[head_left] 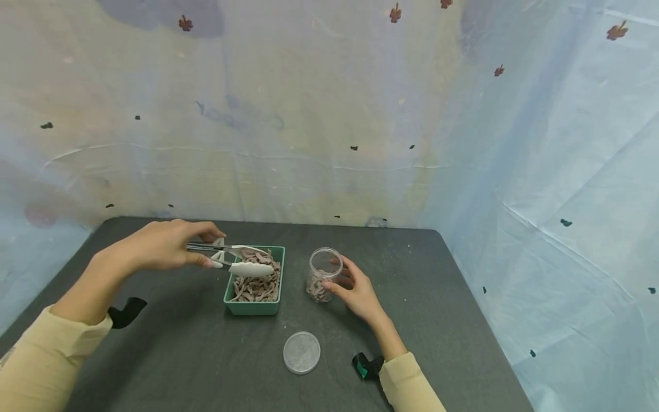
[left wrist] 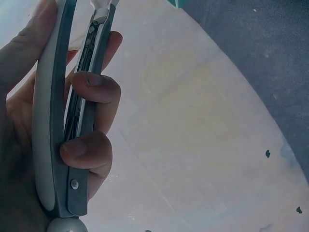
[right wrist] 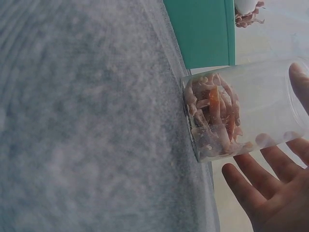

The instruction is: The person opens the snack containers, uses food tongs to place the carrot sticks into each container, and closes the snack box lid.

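Note:
My left hand [head_left: 172,246] grips a pair of tongs [left wrist: 46,116], its fingers curled round the metal arms. The tongs' white scalloped tips are over a green rectangular tub [head_left: 252,309] full of thin brownish strips [head_left: 257,292]; whether a strip lies between the tips I cannot tell. To the right, my right hand [head_left: 357,289] holds a clear, lidless jar [head_left: 325,260] upright on the table, thumb on one side and fingers on the other. Similar strips [right wrist: 215,116] fill the lower part of the jar.
A round clear lid [head_left: 301,353] lies flat on the dark table [head_left: 221,366], in front of the tub and jar. Pale printed sheeting [head_left: 288,114] hangs behind the table and along its right side.

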Motion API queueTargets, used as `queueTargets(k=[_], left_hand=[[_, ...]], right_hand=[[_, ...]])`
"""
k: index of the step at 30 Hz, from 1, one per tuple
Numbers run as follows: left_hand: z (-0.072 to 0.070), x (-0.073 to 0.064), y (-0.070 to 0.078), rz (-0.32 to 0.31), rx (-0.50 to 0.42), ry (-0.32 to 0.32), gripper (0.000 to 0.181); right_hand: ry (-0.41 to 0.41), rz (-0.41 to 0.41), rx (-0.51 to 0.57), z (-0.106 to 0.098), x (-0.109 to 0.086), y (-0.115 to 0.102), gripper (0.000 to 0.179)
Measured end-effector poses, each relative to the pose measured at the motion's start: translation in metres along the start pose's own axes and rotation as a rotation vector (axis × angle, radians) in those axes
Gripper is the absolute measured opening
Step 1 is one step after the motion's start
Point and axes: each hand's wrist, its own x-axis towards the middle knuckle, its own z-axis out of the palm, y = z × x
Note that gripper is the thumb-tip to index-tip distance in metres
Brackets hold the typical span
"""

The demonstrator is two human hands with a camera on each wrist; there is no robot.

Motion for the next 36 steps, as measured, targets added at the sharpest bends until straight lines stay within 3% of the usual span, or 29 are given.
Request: queueTargets(k=[14, 21, 36], left_hand=[[-0.007, -0.001, 0.002, -0.014, 0.002, 0.013, 0.060], [-0.012, 0.002, 0.006, 0.015, -0.016, 0.040, 0.061], [-0.019, 0.020, 0.032, 0.073, -0.064, 0.070, 0.058]], right_hand=[[0.001, 0.012, -0.005, 0.000, 0.000, 0.000, 0.071], [-0.002, -0.019, -0.004, 0.001, 0.000, 0.001, 0.071], [0.010, -0.015, 0.000, 0.002, 0.000, 0.001, 0.071]])
